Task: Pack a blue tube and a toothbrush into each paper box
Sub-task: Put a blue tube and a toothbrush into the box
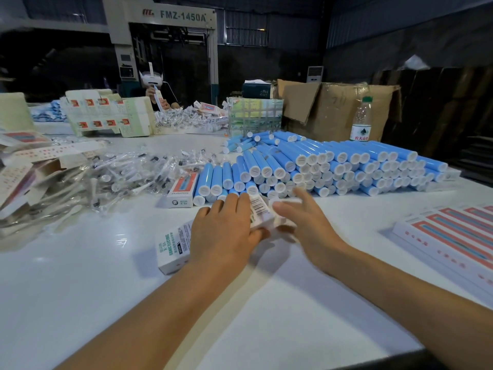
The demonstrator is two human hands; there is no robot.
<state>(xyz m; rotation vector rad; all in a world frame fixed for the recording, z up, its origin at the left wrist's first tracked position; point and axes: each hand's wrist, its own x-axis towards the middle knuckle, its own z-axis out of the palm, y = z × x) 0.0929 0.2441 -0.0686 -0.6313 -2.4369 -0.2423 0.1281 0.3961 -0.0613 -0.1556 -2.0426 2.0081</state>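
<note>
Left hand [224, 231] lies palm-down on a white box [174, 249] flat on the table [80, 303], fingers bent over its far edge, thumb side pressing; the middle of the box is hidden under the hand. Right hand [304, 222] is at the box's far end, fingers spread and blurred; cannot tell if it pinches the end flap or only touches it. Whether box has anything inside is not visible.

Tubes [333, 166], blue with white caps, are stacked in a big pile just beyond the hands, a few loose ones in front. A second box [184, 188] lies beside the pile's left edge. Toothbrushes [128, 174] in clear wrappers heap at left, individual ones hard to make out through glare. Flat cartons [16, 180] are cut off at the left edge; finished boxes [453, 236] in a row are cut off at right.

Table is white and glossy. Far side: another person [157, 94], partly hidden behind printed sheets [106, 113], a water bottle [361, 120], cardboard cartons [336, 108]. Dim room, large machine [170, 36] labelled FMZ-1450A at the back.
</note>
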